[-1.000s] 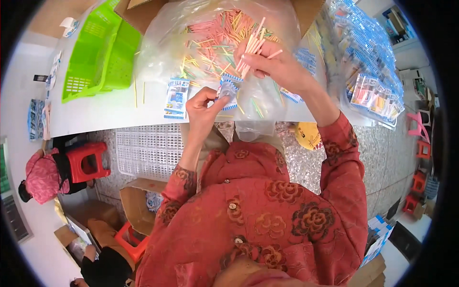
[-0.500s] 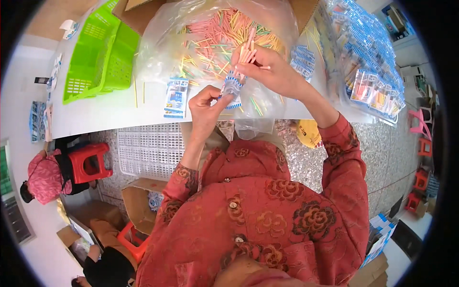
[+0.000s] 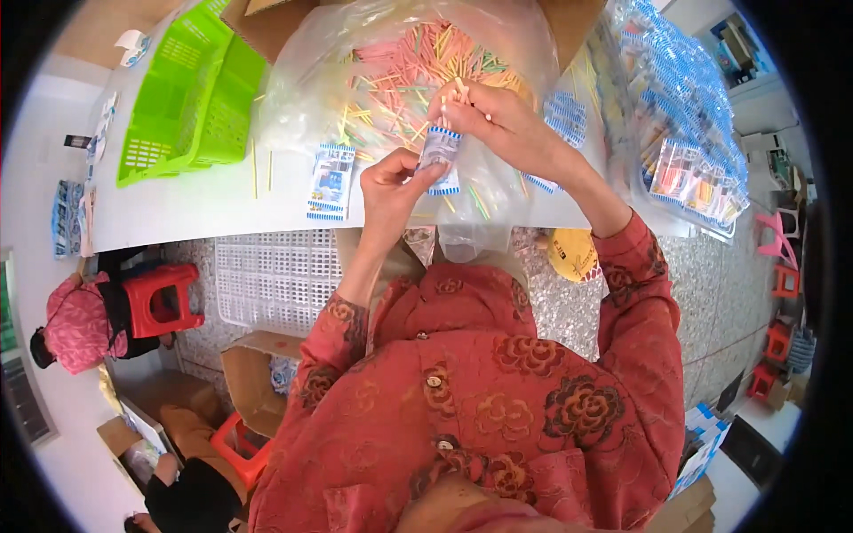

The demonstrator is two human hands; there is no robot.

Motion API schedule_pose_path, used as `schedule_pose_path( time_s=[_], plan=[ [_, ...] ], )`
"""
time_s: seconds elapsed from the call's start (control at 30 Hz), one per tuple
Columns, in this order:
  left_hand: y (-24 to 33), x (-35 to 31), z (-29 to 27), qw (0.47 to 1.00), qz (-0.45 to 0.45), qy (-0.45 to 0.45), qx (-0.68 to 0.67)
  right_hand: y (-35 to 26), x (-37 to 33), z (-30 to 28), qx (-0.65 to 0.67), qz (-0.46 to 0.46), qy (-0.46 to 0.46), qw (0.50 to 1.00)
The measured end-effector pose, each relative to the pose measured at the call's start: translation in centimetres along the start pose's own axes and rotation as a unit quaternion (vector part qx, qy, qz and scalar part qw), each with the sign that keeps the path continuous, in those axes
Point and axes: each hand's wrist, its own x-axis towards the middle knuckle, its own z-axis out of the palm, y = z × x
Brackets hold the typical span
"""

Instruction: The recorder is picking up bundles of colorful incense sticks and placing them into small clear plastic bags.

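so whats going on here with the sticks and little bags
A person in a red floral jacket holds a small clear packet in the left hand, while the right hand feeds thin sticks into its top. Behind it on the white table lie a big clear bag of coloured sticks, a green basket and filled packets.

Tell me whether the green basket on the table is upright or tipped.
Tipped. The green basket leans on its side on the white table, its slotted walls and open mouth facing sideways.

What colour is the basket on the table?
Bright green basket, clearest in the head view, at upper left.
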Motion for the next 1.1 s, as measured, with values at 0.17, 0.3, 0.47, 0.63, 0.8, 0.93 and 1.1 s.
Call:
schedule_pose_path(
  time_s=[0.17,0.3,0.47,0.63,0.8,0.93,1.1],
  plan=[
    [-0.5,0.5,-0.1,1.000,0.006,0.001,0.006,0.0,0.3,0.1,-0.008,-0.010,0.038,0.999],
    [-0.6,0.6,0.1,1.000,0.022,-0.002,-0.009,0.1,0.6,0.3,0.000,-0.081,0.063,0.995],
    [-0.7,0.6,0.0,0.999,0.038,-0.008,-0.002,-0.3,0.8,0.4,0.095,-0.011,0.031,0.995],
    [-0.6,0.4,-0.1,0.999,0.053,-0.013,0.005,-0.6,1.0,0.5,0.151,-0.027,0.027,0.988],
    [-0.7,0.3,-0.2,0.998,0.061,-0.006,0.003,-0.6,1.0,1.3,0.149,-0.006,0.029,0.988],
    [-0.3,0.2,-0.3,0.998,0.064,0.003,0.005,-1.4,1.1,1.4,0.182,-0.010,0.066,0.981],
    [-0.5,0.0,-0.4,0.998,0.063,0.008,0.004,-0.9,1.1,2.0,0.277,-0.041,0.119,0.952]
  ],
)
